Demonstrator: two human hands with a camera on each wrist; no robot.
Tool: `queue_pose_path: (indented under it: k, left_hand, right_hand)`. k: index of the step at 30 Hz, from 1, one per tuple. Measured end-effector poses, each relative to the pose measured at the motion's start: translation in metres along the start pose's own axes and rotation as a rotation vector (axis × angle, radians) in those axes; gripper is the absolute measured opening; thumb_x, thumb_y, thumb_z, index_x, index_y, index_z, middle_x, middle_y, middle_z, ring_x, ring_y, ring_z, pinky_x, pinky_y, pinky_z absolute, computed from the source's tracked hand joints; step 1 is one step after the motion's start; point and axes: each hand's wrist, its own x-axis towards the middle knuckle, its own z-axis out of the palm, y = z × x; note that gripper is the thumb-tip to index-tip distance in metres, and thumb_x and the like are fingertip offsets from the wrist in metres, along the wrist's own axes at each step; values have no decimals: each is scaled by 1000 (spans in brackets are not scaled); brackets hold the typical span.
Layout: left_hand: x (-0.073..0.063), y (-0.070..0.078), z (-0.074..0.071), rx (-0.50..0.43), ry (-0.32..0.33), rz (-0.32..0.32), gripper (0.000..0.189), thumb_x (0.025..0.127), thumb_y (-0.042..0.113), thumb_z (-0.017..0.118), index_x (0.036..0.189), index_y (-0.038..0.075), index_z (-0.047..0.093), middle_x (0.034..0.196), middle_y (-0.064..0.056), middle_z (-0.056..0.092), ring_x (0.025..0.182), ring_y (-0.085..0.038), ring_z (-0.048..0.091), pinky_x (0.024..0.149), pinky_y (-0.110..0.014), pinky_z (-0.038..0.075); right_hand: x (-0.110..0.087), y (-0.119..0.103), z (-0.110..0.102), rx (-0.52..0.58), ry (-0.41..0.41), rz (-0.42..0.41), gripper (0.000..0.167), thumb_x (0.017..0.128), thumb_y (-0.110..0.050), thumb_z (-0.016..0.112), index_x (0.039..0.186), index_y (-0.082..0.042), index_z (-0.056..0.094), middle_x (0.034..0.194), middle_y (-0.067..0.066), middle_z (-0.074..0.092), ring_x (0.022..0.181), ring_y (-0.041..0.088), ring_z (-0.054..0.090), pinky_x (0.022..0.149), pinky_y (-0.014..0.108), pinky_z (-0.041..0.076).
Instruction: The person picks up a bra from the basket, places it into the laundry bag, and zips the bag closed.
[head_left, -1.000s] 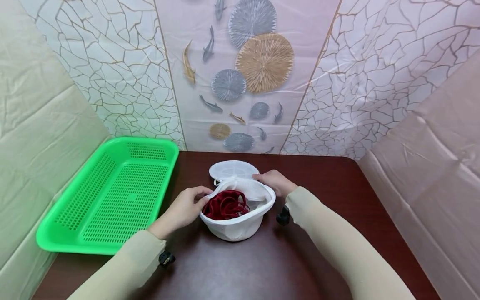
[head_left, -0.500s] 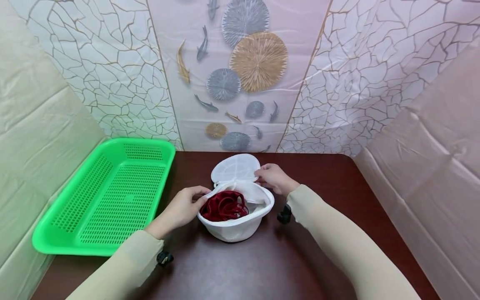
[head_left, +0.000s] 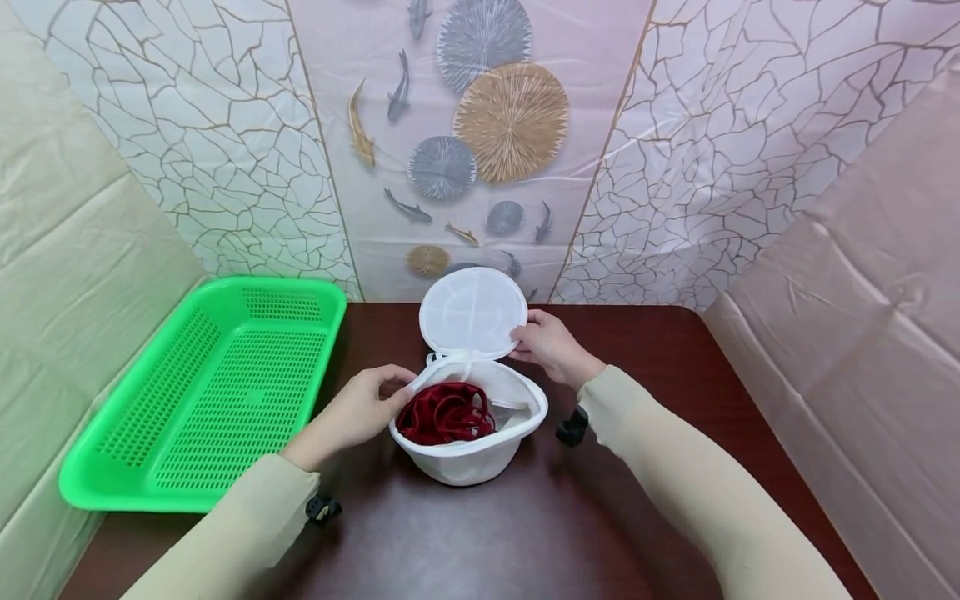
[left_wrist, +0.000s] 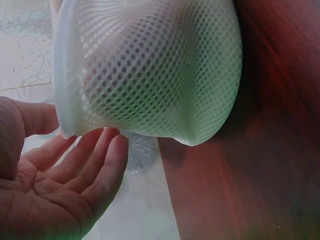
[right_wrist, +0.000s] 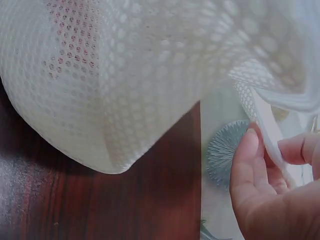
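Note:
A white mesh laundry bag (head_left: 463, 467) with a stiff round rim stands on the table, holding a bunched dark red garment (head_left: 442, 412) with thin straps. My left hand (head_left: 363, 408) grips the bag's left rim, thumb on top and fingers outside against the mesh (left_wrist: 150, 70), as the left wrist view also shows. Behind the bag, its round lid (head_left: 474, 312) is raised nearly upright, joined at the back of the rim. My right hand (head_left: 551, 346) pinches the lid's right edge between thumb and fingers; the right wrist view shows this edge (right_wrist: 267, 130) close up.
A green plastic basket (head_left: 337, 342) with slotted sides stands on the left of the dark brown table (head_left: 480, 542). Patterned fabric (head_left: 442, 233) hangs behind the table's back edge, and plain beige sheets (head_left: 862, 333) close in both sides.
The lid has swung up from lying back behind the bag, with my right hand on its edge. My left hand stays at the rim. The head view has shifted slightly.

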Motion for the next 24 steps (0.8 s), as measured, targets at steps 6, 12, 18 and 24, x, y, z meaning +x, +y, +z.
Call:
queue_pose_path:
  k: [6,12,18,24]
  left_hand:
    - [7,0,-8,-15,-26,18,23,95,22,63,114,10,66,102,-1,67,89,-17,60,77,-35,49]
    - [18,0,-18,-143,30,-9,37,96,22,62,127,3,54,113,-13,66,96,-26,65,81,-40,52]
    - [27,8,-21,-256,85,-26,51,96,20,61,139,0,41,122,-19,61,102,-33,64,80,-40,54]
    - [31,16,-22,-259,139,-26,47,97,15,59,138,-1,42,121,-20,60,100,-31,65,81,-41,54]
  right_hand:
    - [-4,-6,-2,52,-39,-107,40,94,1,52,132,-3,42,113,21,61,82,24,66,81,38,54]
    - [-7,-11,-1,64,-71,-178,35,95,2,53,128,-4,45,119,19,61,88,24,66,84,43,53]
    - [-16,-16,1,48,-127,-234,38,96,1,53,133,-6,46,124,18,60,97,28,65,90,51,48]
    - [-23,-17,4,21,-195,-288,42,97,0,53,137,-8,45,125,17,60,102,32,64,85,45,52]
